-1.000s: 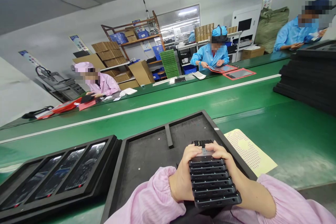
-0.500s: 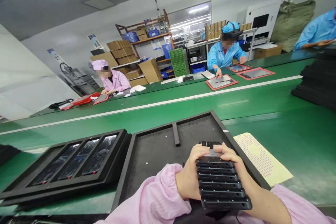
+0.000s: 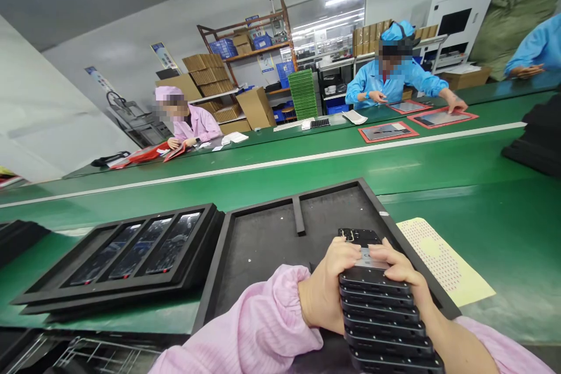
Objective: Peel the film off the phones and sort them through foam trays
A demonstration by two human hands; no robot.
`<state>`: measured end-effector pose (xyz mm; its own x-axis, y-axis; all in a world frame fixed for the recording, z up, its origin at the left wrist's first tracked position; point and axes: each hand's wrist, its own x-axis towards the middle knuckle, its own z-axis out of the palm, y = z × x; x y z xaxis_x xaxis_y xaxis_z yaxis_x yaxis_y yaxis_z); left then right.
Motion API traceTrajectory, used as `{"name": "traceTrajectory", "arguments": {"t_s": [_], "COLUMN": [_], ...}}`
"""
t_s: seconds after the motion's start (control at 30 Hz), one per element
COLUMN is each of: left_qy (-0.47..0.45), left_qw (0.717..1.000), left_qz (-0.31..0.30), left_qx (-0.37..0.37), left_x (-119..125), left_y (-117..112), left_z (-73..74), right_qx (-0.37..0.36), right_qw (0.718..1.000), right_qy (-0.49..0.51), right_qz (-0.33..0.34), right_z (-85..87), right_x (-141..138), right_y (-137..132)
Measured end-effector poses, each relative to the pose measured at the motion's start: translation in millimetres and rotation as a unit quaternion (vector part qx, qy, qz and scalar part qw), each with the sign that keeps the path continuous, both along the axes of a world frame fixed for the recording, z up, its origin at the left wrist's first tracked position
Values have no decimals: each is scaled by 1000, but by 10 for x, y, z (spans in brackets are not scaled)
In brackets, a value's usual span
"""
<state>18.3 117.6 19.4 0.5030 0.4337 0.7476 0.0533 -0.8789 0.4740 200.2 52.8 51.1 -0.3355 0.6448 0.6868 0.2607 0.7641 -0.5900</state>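
Grn bench (image 3: pixel 495 228), rack (image 3: pixel 290 35) bhnd, phone stack (image 3: pixel 380 311) btwn hands (image 3: pixel 329 283)

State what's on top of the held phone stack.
The left hand and right hand rest partly on the top phone, hiding some of its back; its camera block shows.

Green bench (image 3: pixel 504 228); on it, black trays (image 3: pixel 258 245), dotted yellow sheet (image 3: pixel 445 263).

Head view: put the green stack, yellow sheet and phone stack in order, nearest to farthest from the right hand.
1. Phone stack: in the right hand's grip, touching it.
2. Yellow sheet: close by, just to that hand's right.
3. Green stack: far off in the background, to the left.
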Motion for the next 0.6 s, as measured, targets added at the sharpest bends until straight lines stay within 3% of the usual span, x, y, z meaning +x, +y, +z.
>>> {"name": "traceTrajectory", "arguments": {"t_s": [0.27, 0.6], "left_qy": [-66, -58], "left_qw": [996, 996], "left_qz": [-44, -45], "left_qx": [29, 45], "left_x": [37, 78], "left_y": [-43, -55], "left_z": [283, 375], "right_qx": [-29, -3], "right_qw": [999, 1000], "right_qy": [11, -13], "right_qz": [-15, 4], "right_z": [-25, 43], "right_x": [-8, -17], "right_y": [38, 39]}}
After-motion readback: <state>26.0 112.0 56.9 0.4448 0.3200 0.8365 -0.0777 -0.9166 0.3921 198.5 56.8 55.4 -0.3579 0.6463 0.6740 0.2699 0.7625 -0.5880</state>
